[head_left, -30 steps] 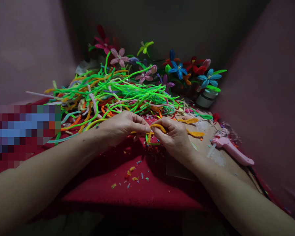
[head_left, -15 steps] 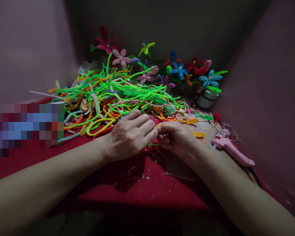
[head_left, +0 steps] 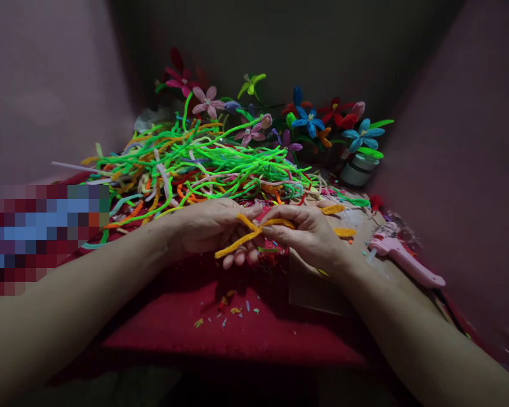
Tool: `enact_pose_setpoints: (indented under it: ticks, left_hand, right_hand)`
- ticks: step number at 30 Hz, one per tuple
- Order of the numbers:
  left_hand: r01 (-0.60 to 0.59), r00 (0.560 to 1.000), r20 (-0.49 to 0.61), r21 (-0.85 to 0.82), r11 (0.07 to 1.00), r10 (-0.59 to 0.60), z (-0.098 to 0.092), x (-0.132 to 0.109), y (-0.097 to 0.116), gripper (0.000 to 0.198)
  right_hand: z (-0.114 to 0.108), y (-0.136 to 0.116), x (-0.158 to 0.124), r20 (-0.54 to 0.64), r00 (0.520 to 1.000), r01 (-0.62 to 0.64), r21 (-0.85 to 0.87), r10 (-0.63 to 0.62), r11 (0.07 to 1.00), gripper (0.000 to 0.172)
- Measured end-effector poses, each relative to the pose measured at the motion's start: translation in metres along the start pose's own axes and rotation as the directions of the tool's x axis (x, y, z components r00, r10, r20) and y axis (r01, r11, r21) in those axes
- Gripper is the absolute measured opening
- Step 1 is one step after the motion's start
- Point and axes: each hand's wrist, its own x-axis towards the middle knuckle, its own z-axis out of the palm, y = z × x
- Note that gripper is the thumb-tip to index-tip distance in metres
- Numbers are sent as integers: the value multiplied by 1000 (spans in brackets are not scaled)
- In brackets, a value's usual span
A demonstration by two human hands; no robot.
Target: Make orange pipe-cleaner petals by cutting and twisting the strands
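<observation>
Landmark: big loose heap of fuzzy pipe cleaners [head_left: 203, 164], mostly neon green, with orange, pink and white strands mixed in. It lies on a dark red cloth [head_left: 237, 333].

- Behind the heap: a row of finished pipe-cleaner flowers [head_left: 309, 120] in pink, blue, red and lime.
- Right of the heap: a small white jar [head_left: 358, 169]. Nearer than that, a pink glue gun [head_left: 401, 260] lies on its side.
- Near front right of the heap: a flat brown cardboard sheet [head_left: 314, 291], and two loose orange petal loops [head_left: 343, 232].
- In front of the heap: small coloured clippings [head_left: 229, 311] scattered on the cloth.

Both hands work just in front of the heap, almost touching it.

- Left hand [head_left: 207, 226]: fingers curled shut on a bent orange-yellow pipe cleaner [head_left: 237, 244].
- Right hand [head_left: 314, 234]: thumb and fingers pinched on its other end.

The strand kinks between the hands. One tail slants down under the left fingers.
</observation>
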Motion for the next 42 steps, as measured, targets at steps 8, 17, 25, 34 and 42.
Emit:
enact_pose_setpoints:
  ticks: [8,17,25,34,42]
  left_hand:
    - [-15,999,43,33,999,13,4,-7,-2,24]
    - [-11,795,-205,937,350,571,14,-2,-3,23]
    - [161,617,-17,981,-105,787,3,0,-8,24]
    - [-92,677,-344,837,539,651,40,24,57,20]
    - [-110,871,-216,789,604,442,63,128,66,17]
  right_hand:
    - [2,-5,0,-131,991,-57,-198,31,979,12]
    - [4,7,6,-308,939,-182,-78,150,980,18]
    - [14,16,5,-394,888,-34,-573,-238,819,11]
    - [29,7,-10,-25,921,303,-583,-390,754,25]
    - [31,13,-9,142,891,421,-610,-430,671,28]
